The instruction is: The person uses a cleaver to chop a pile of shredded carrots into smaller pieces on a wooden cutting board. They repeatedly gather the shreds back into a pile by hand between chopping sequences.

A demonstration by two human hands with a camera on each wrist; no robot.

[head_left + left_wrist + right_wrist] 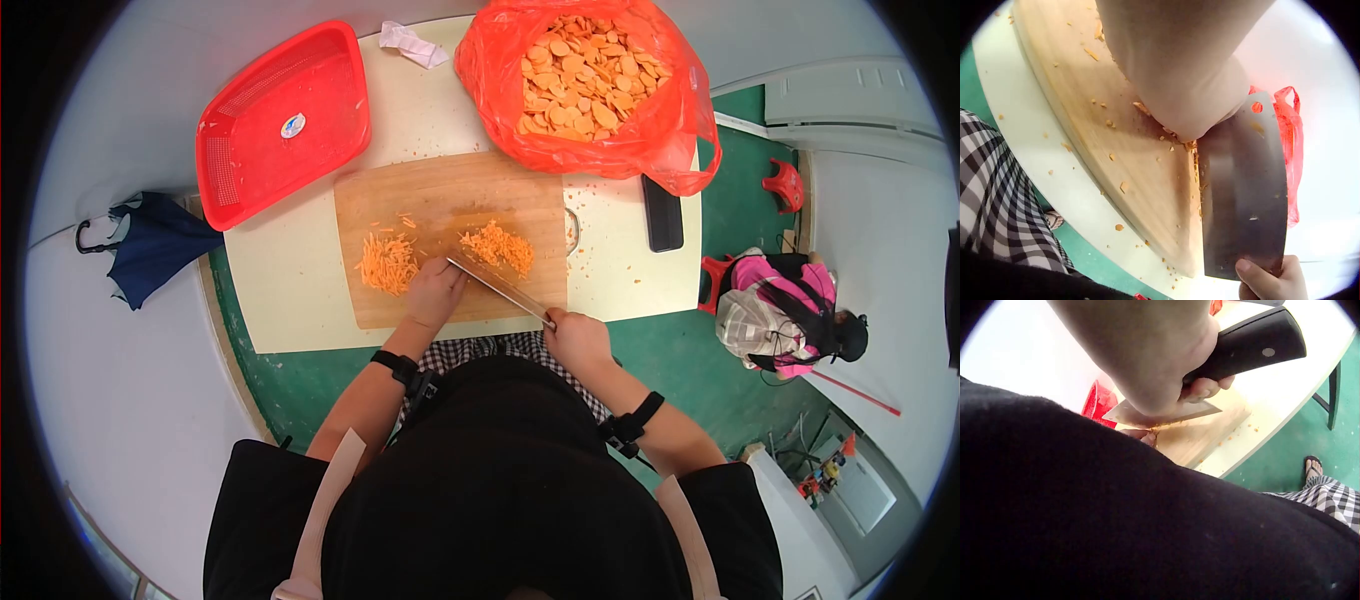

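On the wooden cutting board (450, 185), a broad-bladed cleaver (1241, 200) stands with its edge down beside a heap of finely chopped carrot (500, 250). My right hand (582, 342) grips its black handle (1254, 347). Close by the blade's far end, my left hand (437, 292) is low over the board, with carrot bits at its edge. Its fingertips are mostly hidden in the wrist views, and I cannot tell whether they pinch anything. Left of that hand lies a pile of carrot shreds (386, 264).
Behind the board sit a red plastic basket (335, 130) and a red bag (490, 70) full of carrot slices (590, 85). A phone (662, 215) lies at the right of the table (290, 300), and crumpled paper (413, 45) at the back. A person (785, 305) sits off to the right.
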